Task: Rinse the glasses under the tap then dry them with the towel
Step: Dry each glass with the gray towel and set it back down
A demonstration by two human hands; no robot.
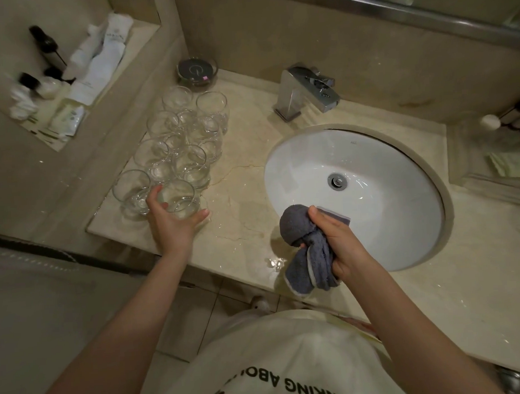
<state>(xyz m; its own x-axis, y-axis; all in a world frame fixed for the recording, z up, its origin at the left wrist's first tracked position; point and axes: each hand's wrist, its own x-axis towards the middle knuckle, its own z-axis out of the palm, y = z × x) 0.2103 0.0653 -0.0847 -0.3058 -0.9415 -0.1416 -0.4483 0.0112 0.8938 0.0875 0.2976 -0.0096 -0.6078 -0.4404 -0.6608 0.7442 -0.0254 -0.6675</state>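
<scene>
Left hand [173, 223]: fingers and thumb spread wide and curled round the nearest glass [180, 198], thumb on its left wall, fingertips on its right; glass upright on the surface [241, 197]. Grip clamped on it.

Right hand [336, 241]: grip closed tight on a grey towel [307, 245], bunched to a rounded wad above the fist, loose tail hanging below. Held over the near rim of the sink [402, 208], at its left side.

Glasses [179, 146]: clear, stemless, clustered in two rough rows left of the sink, running from near to far. Count about ten; overlapping transparent walls make it uncertain.

One tap [306, 90], chrome, beyond the sink. One dark round dish [196, 71] at the far end of the glass rows. Toiletries on the shelf [78, 94] far left, blurred, uncounted.
</scene>
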